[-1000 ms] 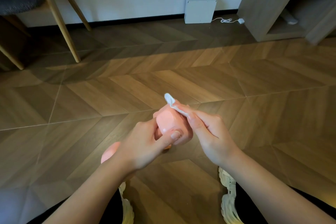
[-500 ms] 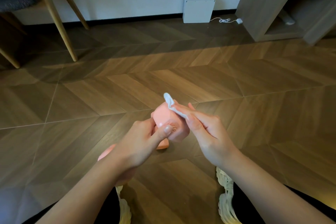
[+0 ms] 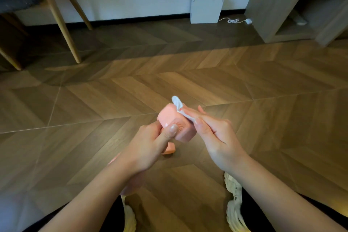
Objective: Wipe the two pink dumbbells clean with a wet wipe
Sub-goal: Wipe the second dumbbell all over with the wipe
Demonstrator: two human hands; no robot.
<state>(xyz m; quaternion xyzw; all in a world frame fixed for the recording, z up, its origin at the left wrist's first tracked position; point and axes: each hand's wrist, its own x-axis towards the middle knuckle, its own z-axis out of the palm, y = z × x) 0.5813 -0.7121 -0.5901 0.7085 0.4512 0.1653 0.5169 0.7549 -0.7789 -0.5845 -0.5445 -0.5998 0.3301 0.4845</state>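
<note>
Left hand (image 3: 148, 143) grips the pink dumbbell (image 3: 175, 124) by its handle, thumb on the upper head, held above the wood floor (image 3: 263, 100). Right hand (image 3: 212, 133) pinches the white wipe (image 3: 181, 108) against that head.

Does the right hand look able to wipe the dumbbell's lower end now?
Probably not: the left hand grips the dumbbell, its wrist covering that end; the right hand holds the wipe at the top end.

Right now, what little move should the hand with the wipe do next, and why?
Probably slide the wet wipe down across the pink dumbbell: the right hand holds it only against its upper right edge, and the left hand grips the dumbbell steady.
</note>
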